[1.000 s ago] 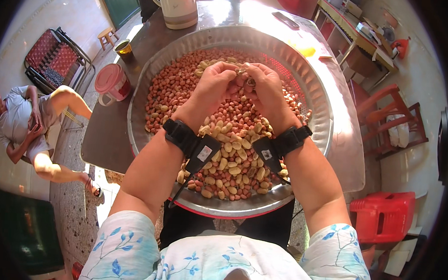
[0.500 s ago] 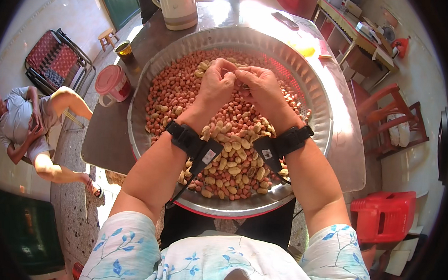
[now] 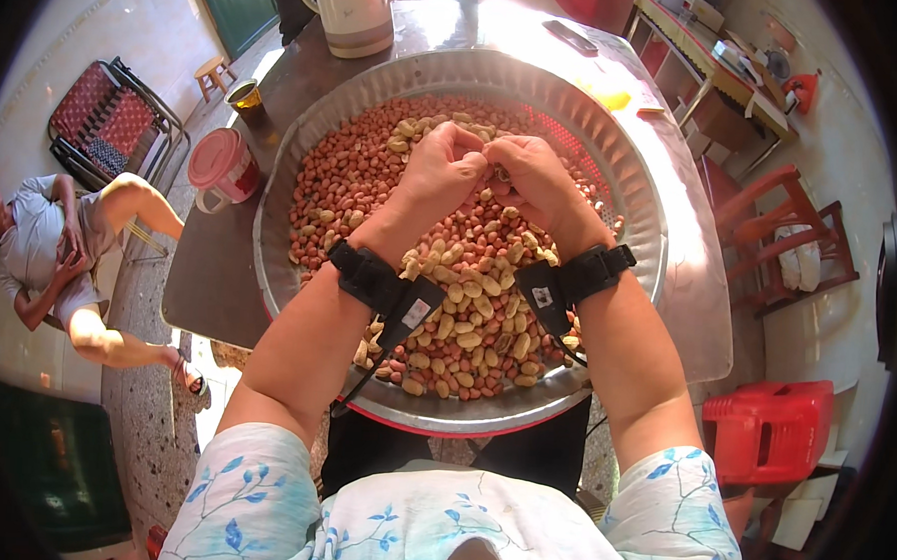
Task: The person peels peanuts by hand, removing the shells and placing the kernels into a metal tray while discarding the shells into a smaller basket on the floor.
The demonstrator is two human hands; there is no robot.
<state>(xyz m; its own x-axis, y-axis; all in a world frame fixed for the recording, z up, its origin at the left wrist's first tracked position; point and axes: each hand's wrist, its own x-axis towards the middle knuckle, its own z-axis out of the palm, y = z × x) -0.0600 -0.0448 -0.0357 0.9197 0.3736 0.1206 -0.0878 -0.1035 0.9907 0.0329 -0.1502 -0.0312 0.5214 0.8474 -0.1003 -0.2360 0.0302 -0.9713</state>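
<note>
A wide round metal basin (image 3: 624,168) sits on the table in front of me, filled with shelled red-skinned peanuts (image 3: 343,175) and a heap of pale peanuts in the shell (image 3: 466,331) on the near side. My left hand (image 3: 441,170) and my right hand (image 3: 533,179) meet above the middle of the basin. Both pinch one peanut pod (image 3: 493,170) between their fingertips. Black wrist straps with small devices sit on both forearms.
A pink lidded mug (image 3: 221,168) and a small cup (image 3: 244,99) stand left of the basin, a cream kettle (image 3: 348,13) behind it. A person lies on a chair at far left (image 3: 59,253). Red plastic stool (image 3: 772,429) and wooden chair (image 3: 781,234) at right.
Both hands lifted slightly off the peanuts and drew closer together, fingertips now working on one pod above the basin.
</note>
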